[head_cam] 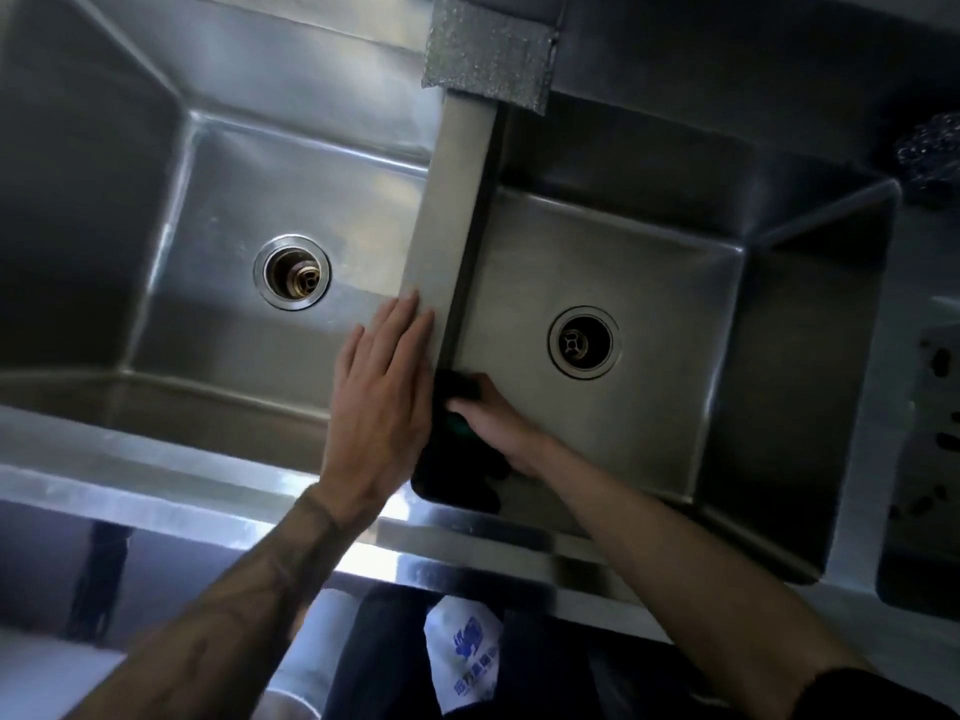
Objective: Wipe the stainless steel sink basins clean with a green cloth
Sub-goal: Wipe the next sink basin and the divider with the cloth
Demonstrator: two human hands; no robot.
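Shadowing green cloth (457,423), right hand (498,433)

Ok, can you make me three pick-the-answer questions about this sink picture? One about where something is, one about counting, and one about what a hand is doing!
1. Where is the grey scouring pad?
A. Inside the left drain
B. At the far end of the divider between the basins
C. On the floor

2. How many drains show?
A. One
B. Two
C. Four

3. What is the right hand doing?
A. Pressing the dark green cloth in the right basin
B. Resting empty on the counter
C. Turning a tap

Answers: 1 B, the pad lies across the divider's far end. 2 B, one drain in the left basin, one drain in the right. 3 A, its fingers hold the cloth in the near-left corner, while the left hand lies flat by the divider.
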